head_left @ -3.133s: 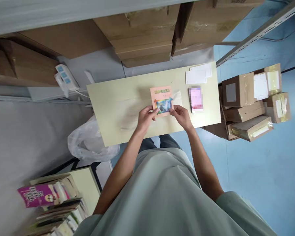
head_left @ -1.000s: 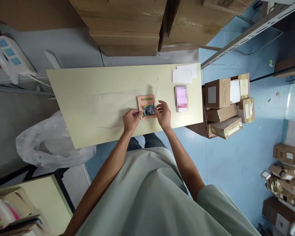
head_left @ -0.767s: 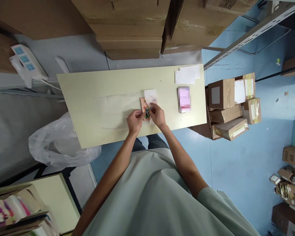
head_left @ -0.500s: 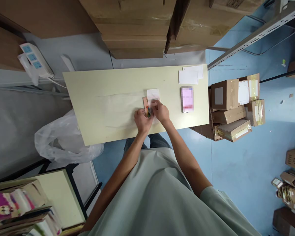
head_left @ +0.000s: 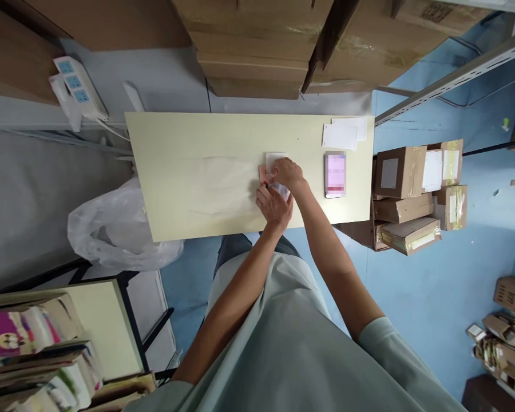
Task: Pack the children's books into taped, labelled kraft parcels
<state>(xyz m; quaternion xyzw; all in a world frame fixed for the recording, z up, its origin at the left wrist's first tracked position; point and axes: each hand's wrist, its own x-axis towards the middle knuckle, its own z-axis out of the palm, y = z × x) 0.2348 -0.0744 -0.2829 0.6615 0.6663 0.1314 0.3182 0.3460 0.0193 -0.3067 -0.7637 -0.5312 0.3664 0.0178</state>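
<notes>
On the cream table [head_left: 171, 171], a small orange-pink printed booklet or card [head_left: 262, 174] lies partly under a thin white sheet [head_left: 274, 157]. Whether the sheet is paper or plastic film I cannot tell. My right hand [head_left: 288, 173] is closed on the white sheet, its fingertips bent down over it. Just below, my left hand [head_left: 275, 205] holds the near end of the card, fingers curled and touching it. Both hands hide much of the card and sheet. To their right lies a pink-lilac phone-shaped item [head_left: 335, 174], its face blurred.
White slips of paper [head_left: 340, 137] lie at the table's far right corner. Cardboard boxes [head_left: 257, 68] stand behind the table, and more boxes [head_left: 401, 177] are stacked on its right. A power strip [head_left: 80, 86] and a clear plastic bag [head_left: 111, 229] are on the left.
My left hand has moved right along the card's near end, closer under my right hand. The right hand has turned over the white sheet and covers more of it. The view has shifted slightly.
</notes>
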